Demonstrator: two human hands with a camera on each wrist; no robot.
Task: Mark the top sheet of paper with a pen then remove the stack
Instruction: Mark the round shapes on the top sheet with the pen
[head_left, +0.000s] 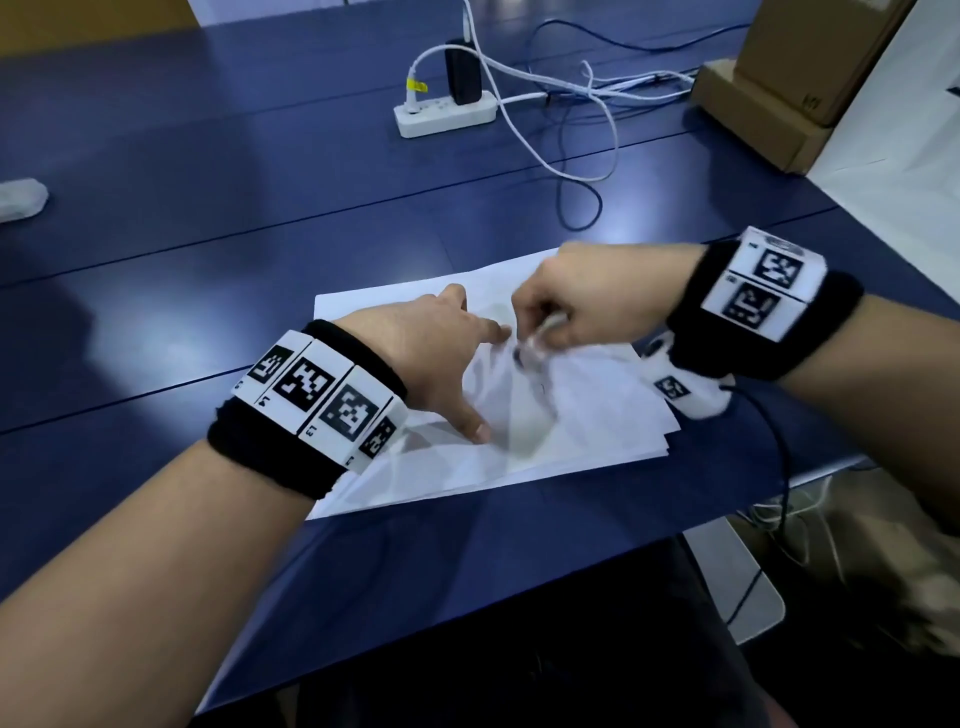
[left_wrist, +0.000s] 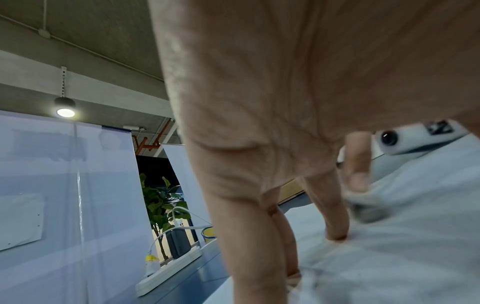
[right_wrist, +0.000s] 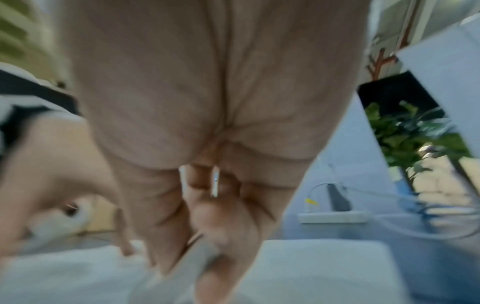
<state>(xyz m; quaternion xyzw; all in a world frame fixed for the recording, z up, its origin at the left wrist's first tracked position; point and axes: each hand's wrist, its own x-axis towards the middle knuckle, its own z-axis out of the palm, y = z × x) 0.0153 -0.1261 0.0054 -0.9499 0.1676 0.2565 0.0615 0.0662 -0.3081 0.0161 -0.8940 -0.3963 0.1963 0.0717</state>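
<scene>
A stack of white paper (head_left: 587, 415) lies on the blue table (head_left: 260, 208) near its front edge. My left hand (head_left: 447, 358) rests spread on the top sheet, fingertips (left_wrist: 336, 236) pressing the paper (left_wrist: 389, 257). My right hand (head_left: 566, 312) hovers just right of it and pinches a whitish pen (head_left: 535, 343), blurred by motion, its dark tip close to the sheet. In the right wrist view the pen (right_wrist: 192, 261) runs down between curled fingers toward the paper (right_wrist: 311, 267). A small dark mark (head_left: 542, 387) shows on the sheet.
A white power strip (head_left: 447, 114) with a black adapter and looping white cables (head_left: 587, 130) sits at the back of the table. Cardboard boxes (head_left: 779, 78) stand at the back right. A grey object (head_left: 21, 200) lies at the far left edge.
</scene>
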